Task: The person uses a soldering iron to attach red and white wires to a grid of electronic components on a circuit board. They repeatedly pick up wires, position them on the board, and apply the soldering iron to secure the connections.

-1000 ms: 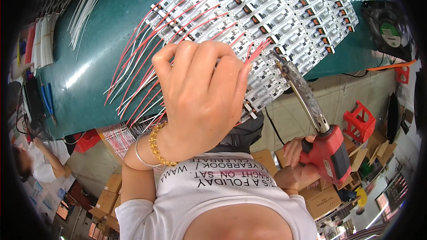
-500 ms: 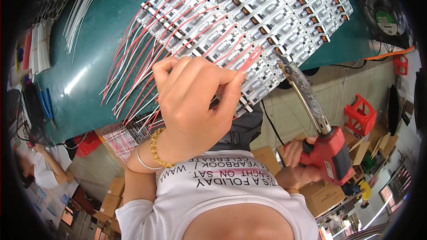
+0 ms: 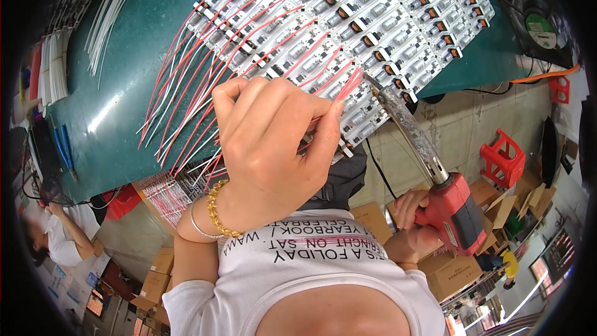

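My left hand (image 3: 270,140), with bracelets at the wrist, pinches a small bunch of red wires (image 3: 352,83) between thumb and forefinger. It hovers over the near edge of a large panel of small white circuit boards (image 3: 375,9). Red and white wires (image 3: 186,96) fan out from the panel's left part, partly hidden by this hand. My right hand (image 3: 411,214) is closed round the red-and-black handle of a soldering gun (image 3: 459,214). The gun's long metal barrel slants up and left, and its tip is close to the ends of the pinched wires; contact cannot be made out.
The panel lies on a green tabletop (image 3: 118,143). White wires (image 3: 111,22) and blue-handled pliers (image 3: 64,146) are at the left. A black fan (image 3: 536,28) sits at the far right, beside an orange cable. Beyond are a red stool (image 3: 502,158), cardboard boxes (image 3: 451,277) and a person (image 3: 65,233).
The soldering gun has moved left with my right hand, bringing its tip from the panel's right part toward the pinched wires. My left hand stays nearly in place.
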{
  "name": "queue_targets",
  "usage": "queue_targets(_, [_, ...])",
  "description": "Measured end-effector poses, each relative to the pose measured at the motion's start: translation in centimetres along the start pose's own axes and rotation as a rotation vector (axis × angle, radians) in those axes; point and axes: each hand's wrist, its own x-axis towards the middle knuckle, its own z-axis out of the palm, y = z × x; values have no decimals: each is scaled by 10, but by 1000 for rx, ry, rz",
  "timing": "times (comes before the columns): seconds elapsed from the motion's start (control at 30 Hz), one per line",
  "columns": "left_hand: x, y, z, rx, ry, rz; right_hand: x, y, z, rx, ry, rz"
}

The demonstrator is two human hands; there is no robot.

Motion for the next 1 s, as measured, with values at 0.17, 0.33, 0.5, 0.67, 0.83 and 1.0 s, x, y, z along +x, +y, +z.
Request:
queue_targets(0.17, [0,0,-1,-8,7,-1,0,1,-7,9,-30,21])
queue_targets(0.33, [-1,-4,4,-23,56,32,1,-1,-6,17,-44,36])
queue_targets(0.5, [-1,-4,4,-19,52,37,0,-1,-4,34,-41,63])
queue_targets(0.67, [0,-5,4,-15,49,38,4,-5,0,13,-52,61])
queue_targets(0.83, [-1,-5,4,-11,52,42,3,-5,-4,14,-54,32])
queue_targets(1.0, [0,-4,4,-5,52,37,3,-5,-2,6,-55,20])
